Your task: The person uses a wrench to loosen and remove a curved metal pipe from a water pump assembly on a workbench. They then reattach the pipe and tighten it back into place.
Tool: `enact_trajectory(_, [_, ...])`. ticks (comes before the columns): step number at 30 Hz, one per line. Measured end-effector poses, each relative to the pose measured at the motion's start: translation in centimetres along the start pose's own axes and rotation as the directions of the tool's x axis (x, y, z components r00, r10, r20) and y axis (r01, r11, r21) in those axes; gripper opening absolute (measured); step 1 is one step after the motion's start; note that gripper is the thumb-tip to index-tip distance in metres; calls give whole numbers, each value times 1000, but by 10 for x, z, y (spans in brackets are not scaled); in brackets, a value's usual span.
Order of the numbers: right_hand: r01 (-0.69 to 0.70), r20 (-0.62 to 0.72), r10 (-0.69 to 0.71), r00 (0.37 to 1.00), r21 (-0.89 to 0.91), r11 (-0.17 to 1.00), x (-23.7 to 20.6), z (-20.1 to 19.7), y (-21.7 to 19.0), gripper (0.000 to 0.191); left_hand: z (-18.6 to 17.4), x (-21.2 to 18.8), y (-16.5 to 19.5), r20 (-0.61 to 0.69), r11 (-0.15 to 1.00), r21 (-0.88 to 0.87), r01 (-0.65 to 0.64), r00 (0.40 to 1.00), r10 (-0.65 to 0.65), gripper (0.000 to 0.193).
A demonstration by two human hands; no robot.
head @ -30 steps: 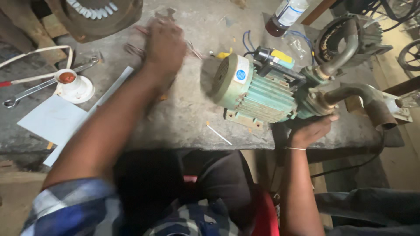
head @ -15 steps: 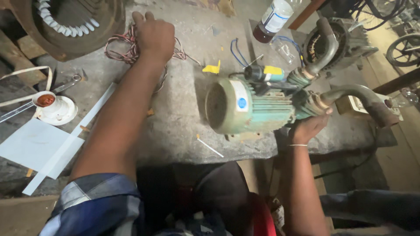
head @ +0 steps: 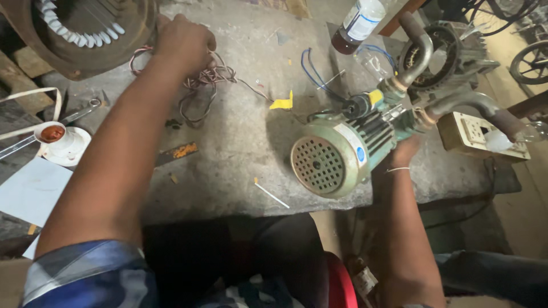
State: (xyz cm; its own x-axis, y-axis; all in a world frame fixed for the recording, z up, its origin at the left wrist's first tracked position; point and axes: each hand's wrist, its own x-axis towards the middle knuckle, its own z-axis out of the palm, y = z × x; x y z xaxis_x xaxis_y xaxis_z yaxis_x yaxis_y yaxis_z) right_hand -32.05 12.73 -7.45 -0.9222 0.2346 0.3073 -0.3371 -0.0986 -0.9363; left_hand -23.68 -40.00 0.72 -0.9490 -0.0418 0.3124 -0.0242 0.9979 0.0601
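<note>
Two hands busy: left hand (head: 182, 43) grips wire bundle (head: 205, 80); right hand (head: 406, 151) holds green pump motor (head: 342, 154).

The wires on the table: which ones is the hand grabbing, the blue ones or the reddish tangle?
The left hand grips the reddish tangle of wires. The blue wires lie untouched near the green motor.

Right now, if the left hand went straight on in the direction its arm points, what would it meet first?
Probably the big round motor stator at the bench's far left corner. The left hand rests on tangled wires and points up-left toward it, though depth is unclear.
</note>
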Motion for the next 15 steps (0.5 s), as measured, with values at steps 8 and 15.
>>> enact_trajectory(8, [66, -123, -65, 990, 3, 998, -62, -11, -48, 46, -50, -8, 68, -192, 920, -296, -255, 960, 204, 34])
enact_trajectory(15, [370, -46, -459, 887, -525, 766, -256, -1, -59, 46, -91, -22, 231, -266, 603, -659, -449, 889, 372, 43])
